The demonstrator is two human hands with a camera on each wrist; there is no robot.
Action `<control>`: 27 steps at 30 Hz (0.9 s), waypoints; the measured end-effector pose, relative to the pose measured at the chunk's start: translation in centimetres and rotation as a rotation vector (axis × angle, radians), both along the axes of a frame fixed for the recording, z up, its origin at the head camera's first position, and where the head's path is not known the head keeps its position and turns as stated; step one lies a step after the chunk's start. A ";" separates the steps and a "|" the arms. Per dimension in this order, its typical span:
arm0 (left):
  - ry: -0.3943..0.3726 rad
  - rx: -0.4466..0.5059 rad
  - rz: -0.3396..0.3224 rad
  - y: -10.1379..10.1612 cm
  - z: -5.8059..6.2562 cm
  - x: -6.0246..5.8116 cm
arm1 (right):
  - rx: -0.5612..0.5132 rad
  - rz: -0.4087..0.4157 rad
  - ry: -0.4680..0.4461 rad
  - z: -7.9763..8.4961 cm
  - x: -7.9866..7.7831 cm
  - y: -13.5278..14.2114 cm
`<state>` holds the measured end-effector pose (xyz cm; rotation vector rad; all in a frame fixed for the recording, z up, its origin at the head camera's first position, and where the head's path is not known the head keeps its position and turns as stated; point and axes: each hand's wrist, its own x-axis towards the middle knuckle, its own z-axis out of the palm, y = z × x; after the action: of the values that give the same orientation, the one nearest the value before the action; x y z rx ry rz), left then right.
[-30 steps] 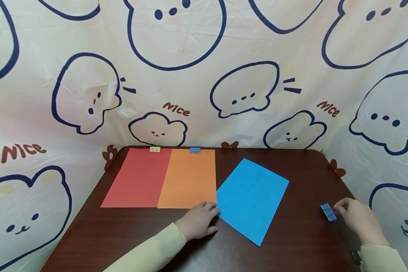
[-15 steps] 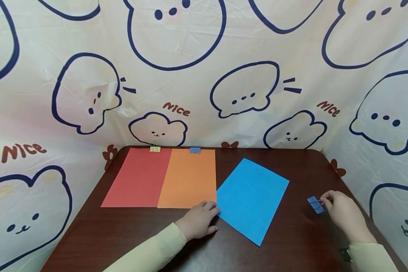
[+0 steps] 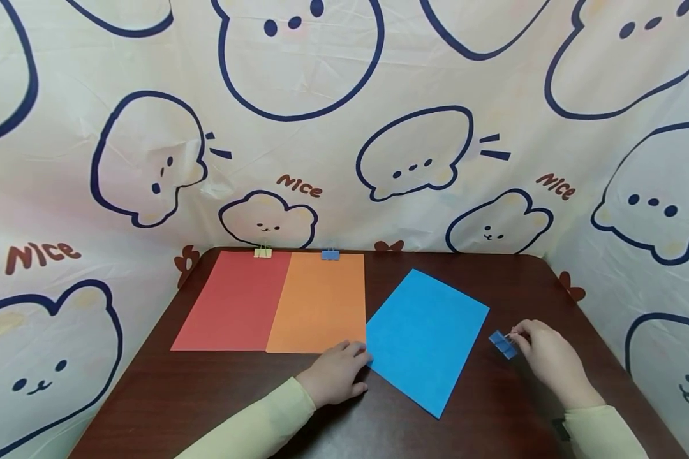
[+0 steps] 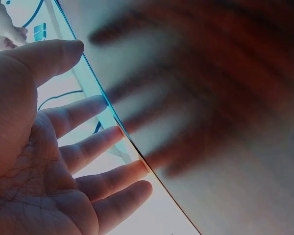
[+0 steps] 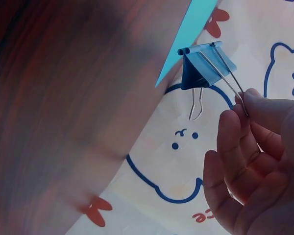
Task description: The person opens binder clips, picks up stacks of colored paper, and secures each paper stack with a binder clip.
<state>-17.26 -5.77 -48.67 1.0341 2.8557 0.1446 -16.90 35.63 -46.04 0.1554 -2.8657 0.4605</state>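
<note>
My right hand (image 3: 553, 362) pinches a blue binder clip (image 3: 502, 344) by one wire handle, just right of a blue sheet (image 3: 427, 341). In the right wrist view the clip (image 5: 203, 68) hangs off the thumb and fingertips, its other handle (image 5: 196, 105) loose below. My left hand (image 3: 334, 373) rests with relaxed fingers on the table, fingertips at the corner where the orange sheet (image 3: 318, 303) meets the blue one. Seen from the left wrist, its fingers (image 4: 76, 115) extend to the sheets' edge. The blue sheet lies turned at an angle.
A red sheet (image 3: 229, 303) lies left of the orange one. A yellow binder clip (image 3: 263, 253) and another blue clip (image 3: 330, 255) sit at their top edges. The dark wooden table (image 3: 494, 414) is backed by a printed cloth (image 3: 333, 153).
My right hand has moved left with the blue binder clip, from near the table's right edge to close beside the blue sheet. My left hand has stayed in place.
</note>
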 end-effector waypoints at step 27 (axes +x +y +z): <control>0.016 0.007 -0.005 -0.1 -0.4 -0.1 | 0.141 0.131 0.087 -1.0 -0.8 -3.0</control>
<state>-17.38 -5.84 -49.11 1.0481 2.8686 0.1476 -17.70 32.67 -47.08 0.3799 -2.8125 0.2673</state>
